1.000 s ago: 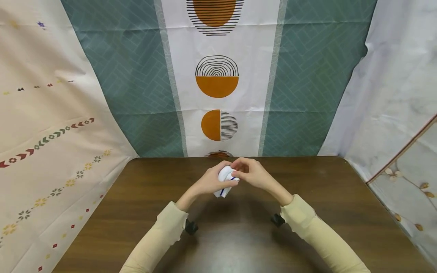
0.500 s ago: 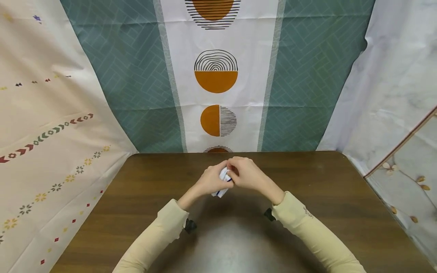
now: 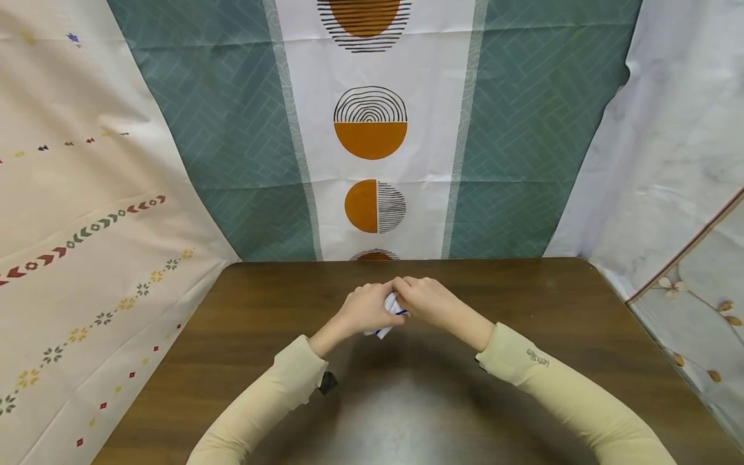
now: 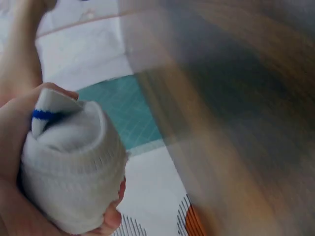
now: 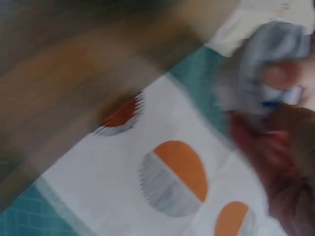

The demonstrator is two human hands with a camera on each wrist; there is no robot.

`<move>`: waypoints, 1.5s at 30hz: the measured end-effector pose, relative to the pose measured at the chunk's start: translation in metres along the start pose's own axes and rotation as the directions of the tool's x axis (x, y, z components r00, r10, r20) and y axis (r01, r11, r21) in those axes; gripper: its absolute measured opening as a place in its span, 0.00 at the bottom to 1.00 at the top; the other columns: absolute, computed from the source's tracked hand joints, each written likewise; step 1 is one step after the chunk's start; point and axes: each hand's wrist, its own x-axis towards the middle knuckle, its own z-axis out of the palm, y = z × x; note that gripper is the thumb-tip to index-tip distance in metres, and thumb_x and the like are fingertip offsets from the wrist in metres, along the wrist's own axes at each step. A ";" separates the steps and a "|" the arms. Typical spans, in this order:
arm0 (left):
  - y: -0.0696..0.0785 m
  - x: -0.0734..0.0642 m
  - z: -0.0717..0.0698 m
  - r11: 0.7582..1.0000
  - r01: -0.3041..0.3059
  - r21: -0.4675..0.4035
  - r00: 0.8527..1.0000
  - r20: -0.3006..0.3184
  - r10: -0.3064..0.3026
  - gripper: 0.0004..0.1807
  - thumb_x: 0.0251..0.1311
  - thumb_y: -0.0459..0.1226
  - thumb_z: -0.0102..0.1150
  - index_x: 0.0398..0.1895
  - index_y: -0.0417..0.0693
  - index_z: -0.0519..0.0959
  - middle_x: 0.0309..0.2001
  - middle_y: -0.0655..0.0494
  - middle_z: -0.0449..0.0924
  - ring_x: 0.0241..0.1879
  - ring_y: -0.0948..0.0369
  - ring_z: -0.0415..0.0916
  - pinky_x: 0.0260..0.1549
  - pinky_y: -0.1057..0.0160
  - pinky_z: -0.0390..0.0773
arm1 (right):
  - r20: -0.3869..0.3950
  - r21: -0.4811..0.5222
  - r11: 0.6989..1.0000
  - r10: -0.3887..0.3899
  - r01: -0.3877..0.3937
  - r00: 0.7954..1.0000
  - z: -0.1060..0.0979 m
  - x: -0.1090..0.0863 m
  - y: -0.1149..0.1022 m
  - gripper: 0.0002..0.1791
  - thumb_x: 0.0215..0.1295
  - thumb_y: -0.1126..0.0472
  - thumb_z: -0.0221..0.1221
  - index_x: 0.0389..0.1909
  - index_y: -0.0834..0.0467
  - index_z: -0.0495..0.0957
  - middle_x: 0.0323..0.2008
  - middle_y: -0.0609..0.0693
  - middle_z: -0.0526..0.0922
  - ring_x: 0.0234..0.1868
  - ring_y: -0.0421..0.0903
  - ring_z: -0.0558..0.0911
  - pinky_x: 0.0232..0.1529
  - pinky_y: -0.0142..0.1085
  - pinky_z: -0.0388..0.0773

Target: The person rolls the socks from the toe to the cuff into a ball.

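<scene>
A white sock (image 3: 392,303) with a blue stripe is bunched into a small bundle between both hands, above the table. My left hand (image 3: 367,308) grips it from the left, thumb on the near side and fingers behind. From the right, my right hand (image 3: 429,301) pinches its upper edge with curled fingers, its knuckles meeting the left fingertips. In the left wrist view the ribbed roll of the sock (image 4: 74,172) shows, with a blue-striped flap sticking up. The right wrist view is blurred; the sock (image 5: 251,73) appears at its upper right, partly covered by fingers.
The dark brown wooden table (image 3: 279,290) spreads beneath the hands. A green and white patterned cloth (image 3: 372,142) hangs behind its far edge, with a cream cloth (image 3: 104,213) at the left and a marbled white one (image 3: 686,161) at the right.
My right hand has closed in on the sock, and its fingers have curled tighter over the edge. Its forearm has turned, so lettering on the sleeve now shows. Less of the sock is visible.
</scene>
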 end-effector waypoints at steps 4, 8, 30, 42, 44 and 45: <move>0.008 0.002 0.006 0.995 0.031 0.097 0.999 -0.040 -0.027 0.24 0.47 0.55 0.66 0.46 0.57 0.76 0.26 0.61 0.78 0.21 0.64 0.73 0.17 0.63 0.71 | 0.164 0.098 0.974 0.187 -0.205 0.969 -0.006 0.007 0.001 0.14 0.50 0.74 0.62 0.32 0.57 0.68 0.22 0.48 0.75 0.19 0.42 0.70 0.17 0.30 0.63; 0.014 0.003 0.012 0.985 0.059 0.163 0.991 -0.127 -0.038 0.24 0.48 0.56 0.63 0.46 0.57 0.76 0.26 0.60 0.76 0.21 0.62 0.71 0.16 0.63 0.68 | 0.136 0.225 0.934 0.251 -0.277 0.958 0.000 0.006 0.010 0.18 0.44 0.79 0.56 0.29 0.54 0.68 0.23 0.45 0.73 0.24 0.42 0.68 0.22 0.30 0.63; 0.018 0.010 0.011 0.969 0.207 0.133 0.897 -0.420 -0.134 0.30 0.48 0.54 0.65 0.55 0.62 0.70 0.36 0.50 0.77 0.29 0.54 0.74 0.20 0.58 0.71 | -0.413 0.146 0.982 0.173 -0.122 0.894 0.030 -0.019 0.005 0.11 0.50 0.79 0.57 0.31 0.63 0.73 0.28 0.53 0.74 0.27 0.44 0.75 0.26 0.31 0.77; 0.032 0.015 -0.011 0.869 0.144 -0.474 0.947 -0.190 -0.260 0.49 0.50 0.46 0.71 0.70 0.56 0.49 0.58 0.37 0.60 0.53 0.45 0.63 0.43 0.52 0.75 | 0.312 0.927 -0.108 0.754 -0.359 0.578 0.011 -0.015 0.011 0.10 0.72 0.63 0.51 0.40 0.65 0.77 0.33 0.45 0.82 0.35 0.37 0.82 0.38 0.29 0.81; 0.030 0.012 -0.017 0.771 0.101 -0.628 0.956 -0.154 -0.251 0.46 0.56 0.41 0.66 0.71 0.56 0.47 0.61 0.39 0.59 0.56 0.46 0.64 0.46 0.52 0.75 | 0.304 0.950 -0.177 0.716 -0.257 0.628 0.009 -0.018 0.012 0.09 0.71 0.68 0.50 0.40 0.61 0.80 0.35 0.44 0.83 0.38 0.36 0.83 0.41 0.27 0.81; 0.029 0.011 -0.019 0.716 0.079 -0.694 0.957 -0.149 -0.250 0.44 0.59 0.39 0.63 0.72 0.55 0.46 0.63 0.40 0.58 0.57 0.47 0.65 0.48 0.52 0.76 | 0.296 0.955 -0.201 0.693 -0.218 0.658 0.008 -0.020 0.013 0.10 0.70 0.70 0.51 0.40 0.59 0.80 0.37 0.44 0.84 0.40 0.36 0.83 0.43 0.27 0.80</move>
